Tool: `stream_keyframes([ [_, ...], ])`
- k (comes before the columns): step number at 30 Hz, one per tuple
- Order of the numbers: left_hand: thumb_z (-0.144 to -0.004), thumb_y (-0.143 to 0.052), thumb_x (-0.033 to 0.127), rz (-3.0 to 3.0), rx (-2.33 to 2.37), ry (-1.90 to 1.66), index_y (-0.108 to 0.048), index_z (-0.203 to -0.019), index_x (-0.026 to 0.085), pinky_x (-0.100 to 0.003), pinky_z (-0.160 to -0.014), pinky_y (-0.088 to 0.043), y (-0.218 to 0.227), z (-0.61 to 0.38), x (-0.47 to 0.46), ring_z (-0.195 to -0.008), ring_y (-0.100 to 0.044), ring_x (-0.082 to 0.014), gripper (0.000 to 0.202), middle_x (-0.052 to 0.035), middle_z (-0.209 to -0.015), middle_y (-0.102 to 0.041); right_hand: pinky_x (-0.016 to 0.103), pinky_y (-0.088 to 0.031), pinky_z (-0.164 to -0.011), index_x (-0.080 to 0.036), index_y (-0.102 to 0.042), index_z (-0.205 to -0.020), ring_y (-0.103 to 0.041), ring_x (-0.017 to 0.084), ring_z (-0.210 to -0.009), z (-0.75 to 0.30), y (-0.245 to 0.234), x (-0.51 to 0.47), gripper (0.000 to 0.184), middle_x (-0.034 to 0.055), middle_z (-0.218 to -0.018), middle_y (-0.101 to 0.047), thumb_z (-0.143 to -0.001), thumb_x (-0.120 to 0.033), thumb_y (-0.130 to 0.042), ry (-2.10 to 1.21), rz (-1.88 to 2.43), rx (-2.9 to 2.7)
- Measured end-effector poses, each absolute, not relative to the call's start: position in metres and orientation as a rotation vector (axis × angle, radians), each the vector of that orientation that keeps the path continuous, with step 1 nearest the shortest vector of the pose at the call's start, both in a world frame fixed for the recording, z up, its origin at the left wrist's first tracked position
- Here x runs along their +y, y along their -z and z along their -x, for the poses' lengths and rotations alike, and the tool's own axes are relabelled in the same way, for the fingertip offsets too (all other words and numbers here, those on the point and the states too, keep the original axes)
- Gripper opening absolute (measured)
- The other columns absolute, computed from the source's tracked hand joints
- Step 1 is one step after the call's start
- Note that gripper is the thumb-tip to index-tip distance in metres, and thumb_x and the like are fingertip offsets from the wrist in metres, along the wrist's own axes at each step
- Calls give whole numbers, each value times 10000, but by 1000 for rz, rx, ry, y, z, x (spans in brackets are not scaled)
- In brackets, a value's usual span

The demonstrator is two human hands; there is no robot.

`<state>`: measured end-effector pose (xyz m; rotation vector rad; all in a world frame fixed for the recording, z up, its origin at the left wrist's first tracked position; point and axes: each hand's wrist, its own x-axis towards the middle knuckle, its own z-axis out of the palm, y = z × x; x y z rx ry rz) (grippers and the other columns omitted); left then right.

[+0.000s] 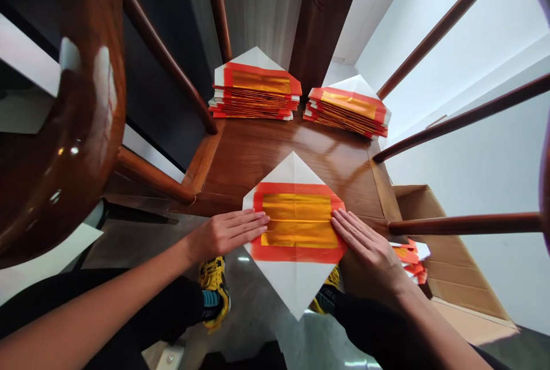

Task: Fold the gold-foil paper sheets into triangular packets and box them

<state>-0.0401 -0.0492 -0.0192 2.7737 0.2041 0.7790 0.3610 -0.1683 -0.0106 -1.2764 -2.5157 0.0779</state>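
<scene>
A white sheet with a red border and a gold foil panel (298, 221) lies on the glossy wooden chair seat (279, 155), turned so its white corners point away from me and toward me. Its near corner overhangs the seat's edge. My left hand (226, 233) rests flat on the sheet's left side, with the fingertips on the gold foil. My right hand (365, 250) lies flat on the right side, its fingers on the red border. Behind them stand two stacks of similar folded sheets (255, 95) (348, 109).
Dark glossy wooden spindles (459, 224) and a curved chair frame (64, 112) surround the seat. To the right, an open cardboard box (447, 250) holds red-and-gold sheets (408, 255). My yellow sneakers (215, 290) stand on the grey floor below.
</scene>
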Motion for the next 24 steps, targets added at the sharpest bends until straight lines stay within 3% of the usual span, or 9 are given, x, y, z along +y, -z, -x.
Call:
stream_keyframes([
  [4, -1015, -546, 70, -2286, 573, -1006, -704, -1260, 210, -285, -947, -645, -18, 26, -54, -1091, -782, -178, 323, -62, -1201, -805, 450, -656, -962, -262, -672, -1397, -753, 274, -1146, -347, -27, -169, 447, 85, -1265, -774, -996, -122, -533, -179, 1327, -2120],
  [6, -971, -693, 173, -1857, 870, -1036, -713, -1150, 226, -216, -760, -642, -49, 17, -55, -876, -800, -150, 188, -15, -1017, -828, 355, -670, -747, -294, -764, -1178, -779, 217, -840, -338, -53, -166, 241, 30, -989, -810, -967, -224, -672, -189, 1533, -1668],
  [7, -936, -760, 238, -1651, 943, -1015, -695, -1153, 225, -204, -690, -624, -64, 12, -54, -810, -791, -150, 227, -5, -950, -824, 315, -646, -645, -297, -767, -1132, -748, 191, -724, -334, -66, -162, 204, 9, -892, -793, -929, -284, -747, -222, 1623, -1435],
  [10, -871, -828, 387, -1212, 950, -853, -629, -1279, 215, -233, -646, -601, -93, 3, -45, -787, -782, -184, 485, -39, -972, -820, 269, -566, -483, -286, -712, -1198, -669, 164, -572, -325, -94, -144, 472, -2, -800, -757, -794, -460, -882, -531, 1714, -970],
  [13, -853, -821, 439, -1056, 983, -706, -557, -1378, 207, -284, -669, -600, -84, 1, -31, -815, -778, -219, 631, -80, -1029, -813, 306, -579, -502, -290, -628, -1225, -683, 191, -589, -324, -88, -120, 590, 13, -813, -752, -762, -555, -879, -891, 1658, -885],
  [15, -852, -811, 435, -1166, 1061, -661, -532, -1386, 212, -327, -727, -605, -61, 0, -23, -853, -771, -237, 642, -68, -993, -807, 313, -577, -535, -286, -589, -1197, -693, 199, -639, -325, -64, -108, 575, 14, -840, -739, -771, -552, -869, -927, 1647, -968],
  [18, -854, -807, 371, -1579, 1248, -649, -567, -1313, 221, -398, -861, -598, -27, 0, -16, -916, -744, -246, 539, -28, -933, -774, 370, -604, -652, -268, -607, -1133, -697, 215, -769, -327, -21, -102, 414, 52, -971, -717, -851, -502, -800, -713, 1692, -1267],
  [21, -859, -814, 273, -2054, 1351, -783, -605, -1297, 212, -475, -1044, -544, -12, 4, -15, -1157, -675, -281, 489, -93, -1221, -713, 505, -611, -869, -279, -704, -1052, -658, 296, -1073, -328, 6, -114, 160, 124, -1290, -638, -971, -411, -663, -281, 1727, -1655],
  [24, -1001, -636, 186, -2546, 1027, -773, -619, -1359, 248, -495, -1163, -474, -10, 18, -17, -1380, -559, -279, 364, -101, -1478, -606, 583, -550, -1071, -342, -704, -1264, -526, 347, -1355, -331, 12, -133, 276, 88, -1551, -516, -1020, -298, -585, -70, 1653, -2048],
])
